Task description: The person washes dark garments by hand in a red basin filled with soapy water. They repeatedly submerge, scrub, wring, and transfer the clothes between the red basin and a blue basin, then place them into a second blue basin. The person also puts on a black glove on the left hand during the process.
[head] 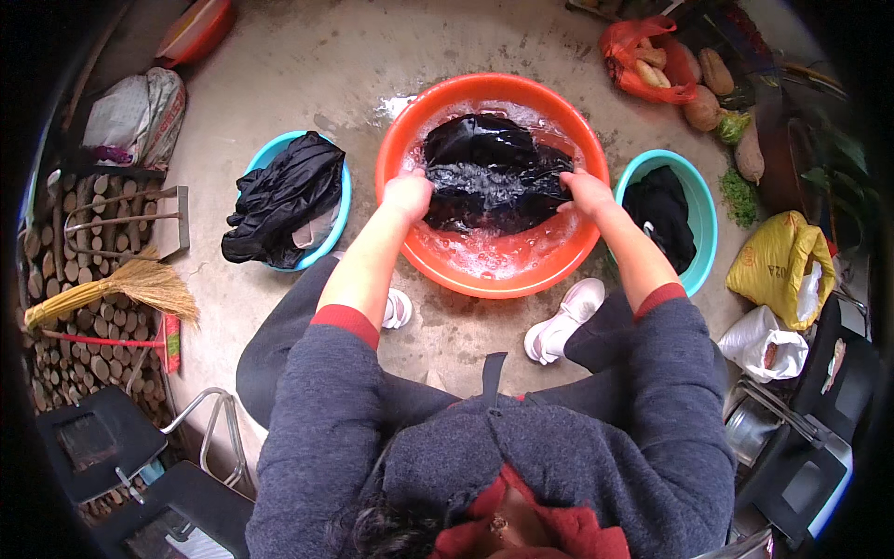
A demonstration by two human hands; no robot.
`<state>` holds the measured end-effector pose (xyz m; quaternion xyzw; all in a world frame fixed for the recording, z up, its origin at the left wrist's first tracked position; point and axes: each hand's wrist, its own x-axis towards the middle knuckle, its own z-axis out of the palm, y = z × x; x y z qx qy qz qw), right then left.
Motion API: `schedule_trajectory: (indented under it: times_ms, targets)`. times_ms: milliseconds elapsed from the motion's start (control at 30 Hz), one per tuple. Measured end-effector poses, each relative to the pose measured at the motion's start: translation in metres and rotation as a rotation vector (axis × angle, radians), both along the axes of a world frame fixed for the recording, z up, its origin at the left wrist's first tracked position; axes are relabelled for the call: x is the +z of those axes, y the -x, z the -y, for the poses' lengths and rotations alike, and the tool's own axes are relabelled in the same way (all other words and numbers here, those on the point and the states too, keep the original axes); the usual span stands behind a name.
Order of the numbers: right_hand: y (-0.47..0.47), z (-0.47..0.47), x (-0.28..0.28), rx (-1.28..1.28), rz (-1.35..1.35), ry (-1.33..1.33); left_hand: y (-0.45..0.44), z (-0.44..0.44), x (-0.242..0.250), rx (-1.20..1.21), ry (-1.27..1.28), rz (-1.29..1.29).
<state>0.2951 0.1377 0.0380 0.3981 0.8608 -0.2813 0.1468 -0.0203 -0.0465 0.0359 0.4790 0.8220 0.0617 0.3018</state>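
Before me stands a large orange plastic basin (492, 288) with sudsy water in it. A black wet garment (482, 143) lies spread in the water, partly under foam. My left hand (408, 194) grips the garment's left side near the basin wall. My right hand (585, 193) has its right side pinched between thumb and fingers. To the left, a turquoise basin (346, 199) holds a shiny black garment (293, 192) that hangs over its rim, with a pale cloth (318, 227) beneath. Another turquoise basin (707, 230) on the right contains black clothing (660, 209).
Stacked firewood (98, 349), a straw broom (119, 283) and folding chairs (105, 440) line the left side. At right are a red plastic bag (646, 59) of produce, squashes (702, 108), a yellow sack (775, 265) and a white sack (761, 346). Wet spots mark the concrete floor (335, 77).
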Motion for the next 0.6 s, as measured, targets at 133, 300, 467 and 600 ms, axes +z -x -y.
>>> schedule_trajectory:
  times_ms: [133,300,467,600]
  targets:
    - [-0.018,0.002,0.038,0.071,-0.033,-0.253,0.004,0.016,0.033,-0.287,-0.158,-0.250]
    - [-0.019,0.006,0.054,-0.089,-0.169,-0.074,0.006,0.028,0.043,-0.163,-0.379,-0.186]
    - [-0.018,0.020,0.057,-0.289,-0.353,0.014,0.009,0.034,0.042,0.004,-0.573,0.139]
    - [-0.019,0.032,0.062,0.032,-0.254,-0.218,0.002,0.046,0.050,-0.305,-0.414,-0.225]
